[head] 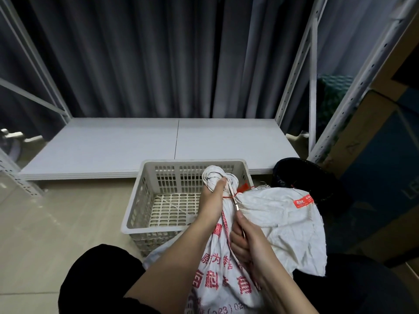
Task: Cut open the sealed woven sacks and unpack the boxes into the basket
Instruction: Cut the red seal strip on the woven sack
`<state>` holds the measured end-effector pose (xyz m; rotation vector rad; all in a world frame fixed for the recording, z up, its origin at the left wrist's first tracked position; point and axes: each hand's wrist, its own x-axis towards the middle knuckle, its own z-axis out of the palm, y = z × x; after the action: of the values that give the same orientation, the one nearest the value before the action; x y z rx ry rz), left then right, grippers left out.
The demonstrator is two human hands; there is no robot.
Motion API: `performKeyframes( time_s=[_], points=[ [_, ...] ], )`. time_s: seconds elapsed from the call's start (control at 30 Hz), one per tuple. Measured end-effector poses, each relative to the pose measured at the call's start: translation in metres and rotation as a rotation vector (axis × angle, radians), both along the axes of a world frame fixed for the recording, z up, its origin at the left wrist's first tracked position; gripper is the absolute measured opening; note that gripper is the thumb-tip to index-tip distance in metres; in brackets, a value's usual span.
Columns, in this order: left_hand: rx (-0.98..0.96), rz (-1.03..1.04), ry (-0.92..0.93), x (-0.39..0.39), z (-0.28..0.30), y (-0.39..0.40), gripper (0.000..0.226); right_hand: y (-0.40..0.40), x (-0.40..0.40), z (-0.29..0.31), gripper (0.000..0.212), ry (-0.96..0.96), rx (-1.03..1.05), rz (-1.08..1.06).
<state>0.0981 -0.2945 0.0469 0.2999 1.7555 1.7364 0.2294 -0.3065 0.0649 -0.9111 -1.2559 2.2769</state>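
Note:
A white woven sack (226, 264) with red print stands between my knees. My left hand (213, 198) grips its bunched, twisted neck (214, 177), which a red tie (229, 196) binds. My right hand (243, 240) holds scissors (234, 201), and their blades point up to the red tie. A second white sack (283, 225) with a red label lies just to the right. The white slotted plastic basket (145, 200) stands on the floor in front of me, with no boxes showing inside it.
A low white shelf board (127, 146) of a metal rack runs behind the basket, with a dark curtain behind it. A black bin (294, 171) stands to the right, next to large cardboard boxes (381, 155). The tiled floor (56, 223) stretches to the left.

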Motion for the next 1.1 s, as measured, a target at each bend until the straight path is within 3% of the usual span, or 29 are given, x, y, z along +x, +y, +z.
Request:
performKeyframes(
  time_s=[0.3, 0.5, 0.6, 0.7, 0.8, 1.0, 1.1],
  points=[
    [-0.060, -0.021, 0.001, -0.008, -0.012, 0.006, 0.075, -0.001, 0.008, 0.001, 0.043, -0.041, -0.038, 0.012],
    [-0.065, -0.017, -0.023, -0.011, -0.014, 0.008, 0.063, -0.005, 0.012, 0.005, 0.042, -0.047, -0.035, 0.051],
    [-0.064, 0.126, -0.172, -0.040, -0.016, -0.004, 0.048, -0.002, 0.028, 0.028, 0.039, 0.044, 0.015, -0.007],
    [-0.072, 0.102, -0.075, -0.048, -0.013, 0.000, 0.047, 0.016, 0.037, 0.046, 0.042, -0.013, 0.095, -0.094],
    [-0.043, 0.081, -0.055, -0.030, -0.008, 0.007, 0.037, 0.022, 0.026, 0.045, 0.044, -0.067, 0.166, -0.052],
    [0.006, -0.056, -0.058, -0.029, -0.005, -0.004, 0.046, 0.029, 0.009, 0.041, 0.033, -0.231, 0.509, -0.241],
    [-0.025, -0.119, -0.085, -0.026, -0.010, -0.011, 0.079, 0.050, -0.008, 0.041, 0.016, -0.282, 0.623, -0.333]
  ],
)
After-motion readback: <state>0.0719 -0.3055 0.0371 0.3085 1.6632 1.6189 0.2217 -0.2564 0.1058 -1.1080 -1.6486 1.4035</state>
